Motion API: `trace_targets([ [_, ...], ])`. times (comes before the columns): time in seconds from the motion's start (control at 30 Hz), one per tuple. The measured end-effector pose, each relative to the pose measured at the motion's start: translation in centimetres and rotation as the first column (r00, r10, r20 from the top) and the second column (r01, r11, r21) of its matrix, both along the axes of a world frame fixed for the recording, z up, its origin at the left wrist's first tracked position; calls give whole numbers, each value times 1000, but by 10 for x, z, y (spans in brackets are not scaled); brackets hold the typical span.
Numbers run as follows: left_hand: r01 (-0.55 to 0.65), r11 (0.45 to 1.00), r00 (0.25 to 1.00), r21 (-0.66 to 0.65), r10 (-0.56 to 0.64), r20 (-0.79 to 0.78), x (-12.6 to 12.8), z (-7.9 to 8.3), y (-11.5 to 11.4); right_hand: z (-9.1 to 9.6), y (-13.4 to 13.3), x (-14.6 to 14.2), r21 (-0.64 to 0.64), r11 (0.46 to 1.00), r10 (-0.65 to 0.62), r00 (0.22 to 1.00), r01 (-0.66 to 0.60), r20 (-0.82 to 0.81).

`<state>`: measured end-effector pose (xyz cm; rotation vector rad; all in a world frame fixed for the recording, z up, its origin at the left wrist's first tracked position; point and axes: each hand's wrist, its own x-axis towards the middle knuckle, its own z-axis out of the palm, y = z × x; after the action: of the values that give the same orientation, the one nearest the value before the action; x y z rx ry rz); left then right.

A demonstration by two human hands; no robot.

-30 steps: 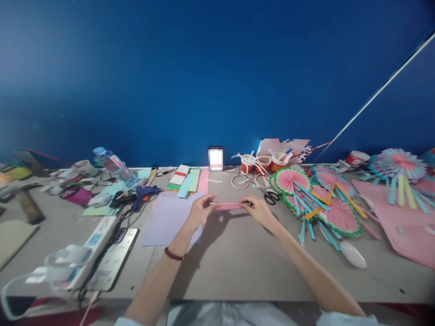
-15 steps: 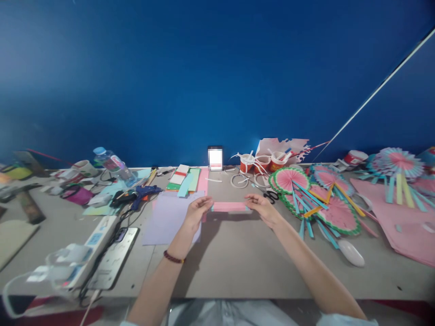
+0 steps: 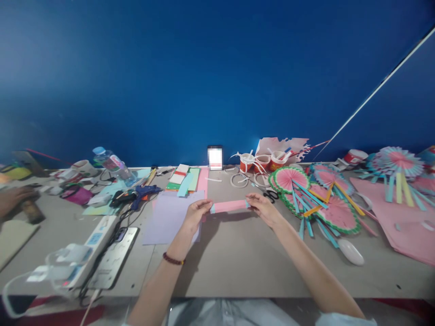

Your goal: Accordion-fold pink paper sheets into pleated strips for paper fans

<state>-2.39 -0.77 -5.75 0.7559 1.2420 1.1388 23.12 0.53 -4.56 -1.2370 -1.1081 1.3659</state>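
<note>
Between my two hands a pink paper strip [image 3: 230, 206] with light blue ends is stretched above the table. My left hand [image 3: 198, 213] pinches its left end, and my right hand [image 3: 263, 209] pinches the other end, slightly higher. Beneath and beside my left hand lies a lilac paper sheet [image 3: 166, 222]. Black-handled scissors [image 3: 271, 195] lie just beyond my right hand. To the right of it are several pleated paper fans [image 3: 291, 180] in pink and green with blue strips.
At left are a power strip [image 3: 91, 249], a phone [image 3: 115, 258], a blue glue gun [image 3: 144, 192] and a tilted bottle [image 3: 113, 163]. Another person's hand [image 3: 15, 199] is at the far left. Red cups [image 3: 246, 163] stand at the back; a white mouse [image 3: 351, 252] lies at right.
The strip has tilted, its left end dropping a little and its right end rising, and more of its face shows. Another person's hand has come in at the far left.
</note>
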Motion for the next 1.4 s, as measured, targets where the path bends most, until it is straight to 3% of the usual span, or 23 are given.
trace_targets([
  [0.2,10,1000,1000,21,-10,2,-2,0,-2,-1,1,3,-85,996,33,998,-38,-62],
  [0.5,13,992,990,122,4,-141,0,0,-4,-7,2,3,-4,999,-32,999,32,15],
  [0.7,23,983,992,183,1,-128,0,5,-5,-2,-1,0,32,998,-58,998,57,30],
  [0.93,-43,961,983,272,89,-162,3,-1,-4,3,-2,-2,41,998,-55,998,53,33],
  [1.07,18,953,961,302,67,-269,2,-5,-3,3,-4,-2,48,997,-64,997,61,53],
  [1.17,77,894,846,442,175,-503,5,-3,-9,3,-8,-4,93,990,-111,990,103,90],
  [1.27,179,762,670,623,370,-644,15,4,-21,5,-13,-9,163,975,-176,976,154,127],
  [1.4,422,639,680,643,247,-691,41,13,-36,10,-26,-23,317,934,-235,952,165,196],
])
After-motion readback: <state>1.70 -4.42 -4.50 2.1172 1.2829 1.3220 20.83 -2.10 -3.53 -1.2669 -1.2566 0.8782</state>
